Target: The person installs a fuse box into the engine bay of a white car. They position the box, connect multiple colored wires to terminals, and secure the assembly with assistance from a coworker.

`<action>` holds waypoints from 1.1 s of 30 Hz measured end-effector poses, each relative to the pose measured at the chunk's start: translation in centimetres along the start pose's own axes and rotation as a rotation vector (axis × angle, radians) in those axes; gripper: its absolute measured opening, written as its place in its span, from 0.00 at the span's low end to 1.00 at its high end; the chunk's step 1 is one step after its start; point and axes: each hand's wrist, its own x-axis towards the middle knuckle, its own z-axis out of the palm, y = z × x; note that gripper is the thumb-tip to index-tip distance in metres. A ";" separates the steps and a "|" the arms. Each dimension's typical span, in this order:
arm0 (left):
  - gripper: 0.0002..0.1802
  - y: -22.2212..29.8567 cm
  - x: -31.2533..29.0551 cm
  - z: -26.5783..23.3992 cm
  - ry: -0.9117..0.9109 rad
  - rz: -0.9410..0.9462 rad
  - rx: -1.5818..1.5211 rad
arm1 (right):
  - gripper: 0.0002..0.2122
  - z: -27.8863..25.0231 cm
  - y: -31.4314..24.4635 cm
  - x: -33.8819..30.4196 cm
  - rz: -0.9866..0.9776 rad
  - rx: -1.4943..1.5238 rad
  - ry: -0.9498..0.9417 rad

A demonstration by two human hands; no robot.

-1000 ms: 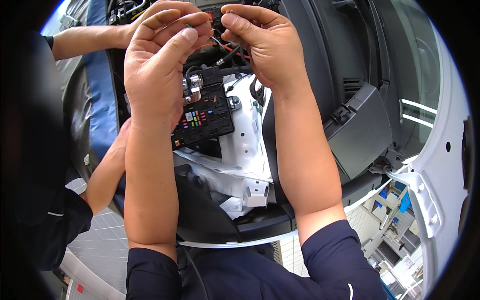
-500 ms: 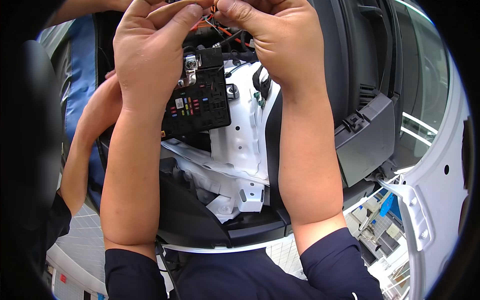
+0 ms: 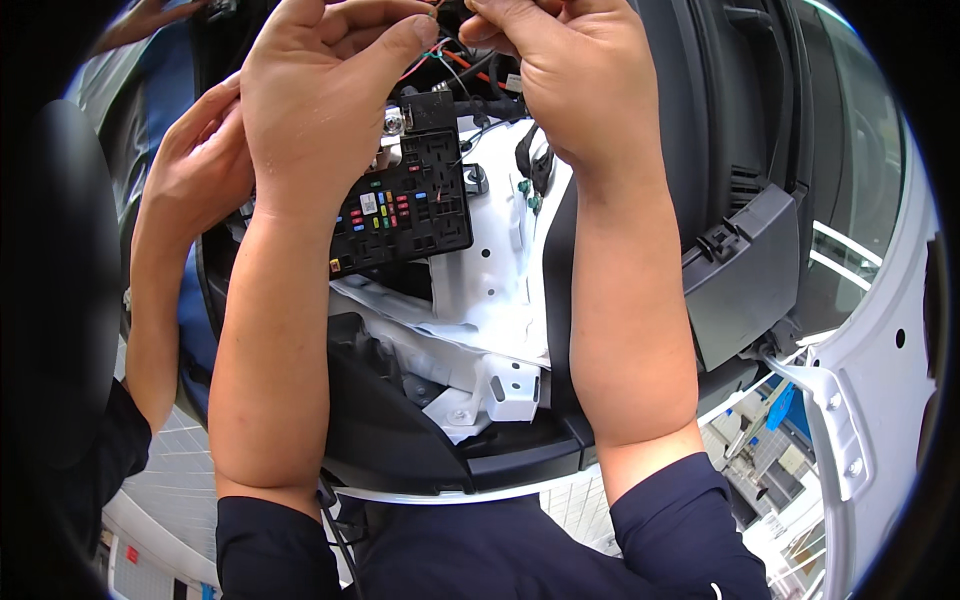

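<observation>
Both my hands are raised at the top of the view, over the engine bay. My left hand (image 3: 318, 95) pinches a thin wire (image 3: 437, 12) between thumb and fingers. A little to its right, my right hand (image 3: 590, 85) has thumb and fingers pressed together; whatever is in that pinch is too small to make out. Thin coloured wires (image 3: 432, 55) hang in the gap below the fingertips. Partly behind my left wrist lies a black fuse box (image 3: 425, 215) with small coloured fuses and a metal terminal.
A co-worker's hand (image 3: 200, 150) rests just left of my left wrist; another arm (image 3: 150, 25) reaches in at the top left. White body panel (image 3: 490, 290) lies between my forearms. Grey plastic trim (image 3: 745, 285) and a windscreen (image 3: 850, 150) are at right.
My hands have drawn slightly apart at the fingertips. The co-worker's hand beside my left wrist shows more fully and higher up. The whole view has shifted slightly.
</observation>
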 end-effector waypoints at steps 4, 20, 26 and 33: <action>0.19 -0.3 -0.2 -1.0 0.031 0.052 0.166 | 0.09 -0.3 -0.2 -0.2 0.061 -0.062 -0.027; 0.09 1.2 -0.3 0.2 -0.004 0.034 0.291 | 0.07 0.6 0.4 -0.6 -0.047 -0.115 -0.046; 0.08 1.7 0.3 -0.1 -0.166 -0.195 0.224 | 0.07 0.1 0.5 0.0 -0.068 -0.154 -0.058; 0.14 -3.1 1.5 -4.9 0.052 -0.076 0.582 | 0.08 0.1 -0.1 0.0 -0.075 -0.106 0.280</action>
